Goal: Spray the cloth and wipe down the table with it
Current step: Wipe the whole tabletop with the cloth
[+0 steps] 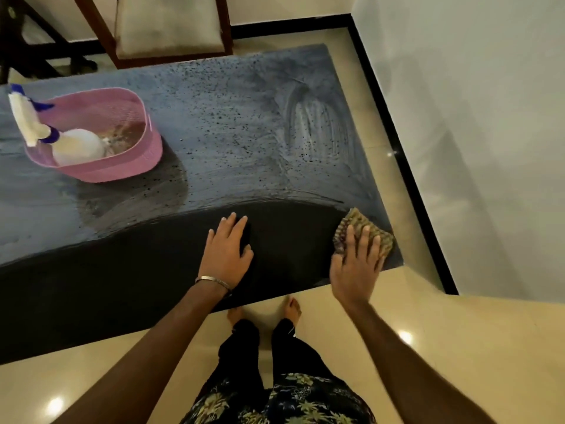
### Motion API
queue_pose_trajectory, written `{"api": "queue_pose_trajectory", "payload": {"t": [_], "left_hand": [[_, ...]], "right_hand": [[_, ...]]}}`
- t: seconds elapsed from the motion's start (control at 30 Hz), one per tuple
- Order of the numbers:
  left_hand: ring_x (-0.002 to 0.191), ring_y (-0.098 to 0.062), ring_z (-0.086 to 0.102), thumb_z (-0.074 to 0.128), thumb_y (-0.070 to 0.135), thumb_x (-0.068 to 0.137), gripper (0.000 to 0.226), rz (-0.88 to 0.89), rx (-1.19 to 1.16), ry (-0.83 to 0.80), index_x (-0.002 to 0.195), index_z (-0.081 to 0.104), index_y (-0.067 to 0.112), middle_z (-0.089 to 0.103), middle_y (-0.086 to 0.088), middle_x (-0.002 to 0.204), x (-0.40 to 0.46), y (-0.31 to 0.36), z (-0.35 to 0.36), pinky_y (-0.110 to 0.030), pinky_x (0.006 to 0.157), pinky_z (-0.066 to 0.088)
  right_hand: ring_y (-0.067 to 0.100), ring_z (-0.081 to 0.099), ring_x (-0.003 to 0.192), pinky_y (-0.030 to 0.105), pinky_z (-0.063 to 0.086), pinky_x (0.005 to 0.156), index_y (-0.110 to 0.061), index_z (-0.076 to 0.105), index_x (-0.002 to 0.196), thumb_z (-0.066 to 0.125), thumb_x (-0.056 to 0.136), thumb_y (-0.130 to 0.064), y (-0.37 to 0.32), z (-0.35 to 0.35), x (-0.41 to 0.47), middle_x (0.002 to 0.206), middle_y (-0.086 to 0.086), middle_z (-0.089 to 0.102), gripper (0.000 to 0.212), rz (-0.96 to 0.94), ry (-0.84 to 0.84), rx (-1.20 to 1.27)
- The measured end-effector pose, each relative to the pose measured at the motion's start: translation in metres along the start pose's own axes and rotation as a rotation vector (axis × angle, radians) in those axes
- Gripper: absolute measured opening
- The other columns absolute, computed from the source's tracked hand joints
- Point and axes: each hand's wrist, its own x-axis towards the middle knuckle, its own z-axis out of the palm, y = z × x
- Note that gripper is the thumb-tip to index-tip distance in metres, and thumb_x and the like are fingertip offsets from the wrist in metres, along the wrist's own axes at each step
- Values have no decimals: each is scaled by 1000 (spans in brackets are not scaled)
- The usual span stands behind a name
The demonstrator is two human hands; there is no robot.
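Observation:
A folded brownish cloth (365, 232) lies on the dark speckled table (232, 142) at its near right corner. My right hand (356, 266) presses flat on the cloth with its fingers spread. My left hand (227, 254) rests flat on the tabletop near the front edge, holding nothing. Wet wipe streaks show on the far right part of the table. A white spray bottle (65, 140) with a blue nozzle leans in a pink basket (128, 166) at the left.
A wooden chair (166, 24) with a pale cushion stands behind the table's far edge. A white wall (489, 117) with a black skirting runs close along the table's right side. My bare feet stand on glossy beige floor tiles (458, 347).

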Motion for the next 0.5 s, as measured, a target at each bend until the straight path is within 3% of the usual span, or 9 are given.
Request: {"api": "queue_pose_trajectory", "payload": {"t": [0.07,0.13,0.2,0.23,0.33,0.4,0.5], "left_hand": [[148,-22,9,52,24,93,65,-1,-13,-2,151,22,24,15,-2,160,1,9,4,-46,120,8],[148,-21,8,52,25,93,66,12,-2,-11,151,21,24,14,-2,160,3,13,6,-45,120,6],[148,-21,9,53,25,93,66,20,21,-12,151,21,24,14,-2,160,4,13,6,-45,120,7],[148,-21,9,53,25,93,65,15,25,-9,151,22,24,14,-2,160,5,12,5,-45,120,7],[148,-22,9,53,26,93,65,0,42,1,151,21,24,14,-2,160,6,9,3,-45,119,8],[148,-22,9,52,26,94,66,-9,51,-10,151,20,24,13,-2,160,6,8,3,-45,119,8],[148,-22,8,52,27,94,66,-23,56,-30,151,19,24,13,-2,160,6,9,2,-45,120,7]], "right_hand": [[33,1,153,55,2,121,-31,16,158,31,87,-47,-37,18,-35,166,5,8,74,-179,-42,-34],[28,2,153,53,0,119,-34,16,157,36,87,-47,-60,30,-67,165,0,6,75,-497,-130,-82],[25,8,153,51,3,119,-36,21,156,42,87,-49,-54,32,-72,165,-4,10,73,-732,-165,-95],[23,7,153,50,3,119,-39,20,156,42,87,-50,-40,29,-63,165,-6,9,74,-763,-155,-106],[22,-5,153,49,2,123,-40,7,157,36,84,-45,19,13,-24,167,-4,2,79,-436,-85,-86],[26,-1,153,50,6,123,-36,9,158,30,86,-47,53,-5,2,167,2,7,75,-134,-8,-55],[30,3,153,54,8,122,-30,15,158,24,89,-50,48,-13,18,167,5,10,73,91,26,-7]]}}
